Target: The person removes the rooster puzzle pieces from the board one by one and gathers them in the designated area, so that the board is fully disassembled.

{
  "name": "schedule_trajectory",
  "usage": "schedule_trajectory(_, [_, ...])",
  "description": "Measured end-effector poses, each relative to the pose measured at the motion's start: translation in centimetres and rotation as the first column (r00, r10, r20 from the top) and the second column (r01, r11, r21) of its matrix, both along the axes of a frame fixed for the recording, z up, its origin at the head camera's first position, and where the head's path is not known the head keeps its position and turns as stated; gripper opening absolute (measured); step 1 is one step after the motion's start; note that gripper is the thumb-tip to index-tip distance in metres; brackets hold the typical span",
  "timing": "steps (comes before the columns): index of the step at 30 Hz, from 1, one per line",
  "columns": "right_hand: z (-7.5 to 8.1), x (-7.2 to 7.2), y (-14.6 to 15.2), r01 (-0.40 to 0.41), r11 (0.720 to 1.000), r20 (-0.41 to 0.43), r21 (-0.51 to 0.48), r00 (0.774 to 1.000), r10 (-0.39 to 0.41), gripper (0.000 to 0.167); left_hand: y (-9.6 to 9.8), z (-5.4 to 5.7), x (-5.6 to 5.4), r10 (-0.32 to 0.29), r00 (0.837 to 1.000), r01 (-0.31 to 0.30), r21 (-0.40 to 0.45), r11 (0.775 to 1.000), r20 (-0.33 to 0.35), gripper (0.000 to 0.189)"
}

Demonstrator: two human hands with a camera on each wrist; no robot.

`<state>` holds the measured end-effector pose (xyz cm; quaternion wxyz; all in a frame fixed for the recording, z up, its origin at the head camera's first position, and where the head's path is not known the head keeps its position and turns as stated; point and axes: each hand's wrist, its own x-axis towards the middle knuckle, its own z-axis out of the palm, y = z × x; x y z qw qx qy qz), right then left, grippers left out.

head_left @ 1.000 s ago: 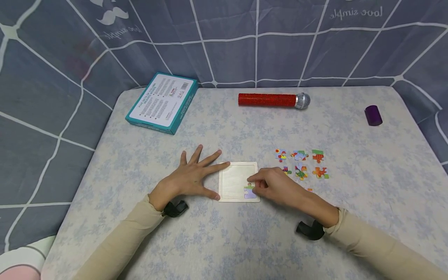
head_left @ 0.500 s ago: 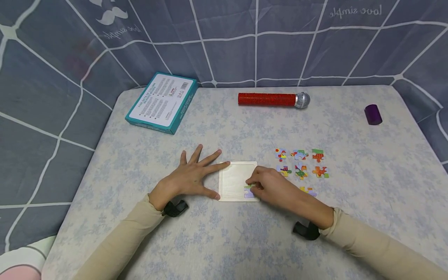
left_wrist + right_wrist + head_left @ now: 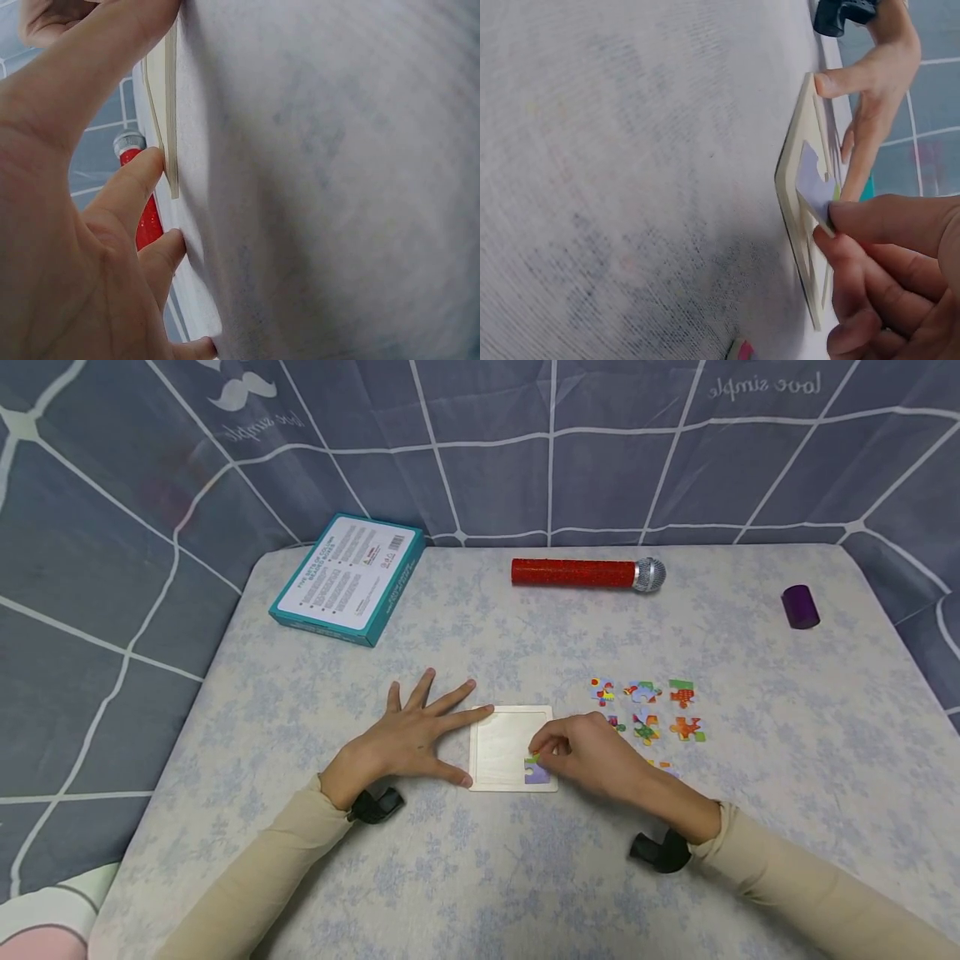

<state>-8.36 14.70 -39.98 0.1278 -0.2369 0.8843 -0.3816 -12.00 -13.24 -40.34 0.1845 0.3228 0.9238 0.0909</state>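
A pale wooden puzzle tray [image 3: 501, 752] with a raised rim lies on the table. My left hand [image 3: 408, 739] is spread flat beside it, thumb and index fingertip on its left rim. Over the tray's lower right corner, my right hand [image 3: 596, 756] pinches a purple and green puzzle piece [image 3: 536, 772] between thumb and index finger. In the right wrist view the puzzle piece [image 3: 814, 180] is tilted, with one edge raised off the tray [image 3: 791, 150]. The left wrist view has the left hand's fingertips on the tablecloth and the tray's edge [image 3: 172, 112].
Several colourful puzzle pieces [image 3: 645, 727] lie in rows right of the tray, some partly hidden by the right hand. Farther back are a red microphone [image 3: 573, 573], a teal-edged box [image 3: 347, 578] at left and a purple cylinder [image 3: 800, 607] at right. Tile-patterned curtains [image 3: 495, 485] border the table.
My right hand has shifted slightly at the tray's corner, and the puzzle piece in its fingers has turned and tilted a little. The left hand stays in place.
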Motion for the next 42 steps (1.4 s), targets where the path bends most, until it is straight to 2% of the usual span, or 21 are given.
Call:
schedule_trajectory(4, [0.3, -0.1, 0.5, 0.024, 0.999, 0.047, -0.040, 0.999, -0.022, 0.010, 0.0, 0.0, 0.0, -0.002, 1.000, 0.002, -0.009, 1.000, 0.001, 0.097])
schedule_trajectory(8, [0.9, -0.2, 1.8, 0.089, 0.994, 0.071, -0.065, 0.994, -0.085, 0.009, 0.0, 0.0, 0.0, -0.001, 1.000, 0.002, -0.004, 1.000, 0.005, 0.097])
schedule_trajectory(20, [2.3, 0.3, 9.8, 0.247, 0.968, 0.152, 0.053, 0.956, -0.252, 0.012, -0.1, -0.1, 0.0, -0.005, 1.000, 0.005, 0.016, 1.000, 0.008, 0.099])
schedule_trajectory(28, [2.1, 1.3, 14.1, 0.263, 0.955, 0.175, 0.141, 0.942, -0.285, 0.017, -0.1, 0.0, 0.0, -0.001, 1.000, 0.000, 0.015, 1.000, 0.017, 0.099])
schedule_trajectory(36, [1.7, 1.9, 17.2, 0.237, 0.949, 0.237, 0.206, 0.929, -0.284, 0.019, -0.1, 0.0, 0.0, -0.001, 1.000, 0.001, 0.014, 1.000, 0.022, 0.099])
schedule_trajectory(42, [1.4, 2.1, 18.0, 0.251, 0.942, 0.194, 0.224, 0.935, -0.295, 0.018, -0.1, 0.1, 0.0, -0.001, 1.000, 0.001, 0.011, 1.000, 0.019, 0.099])
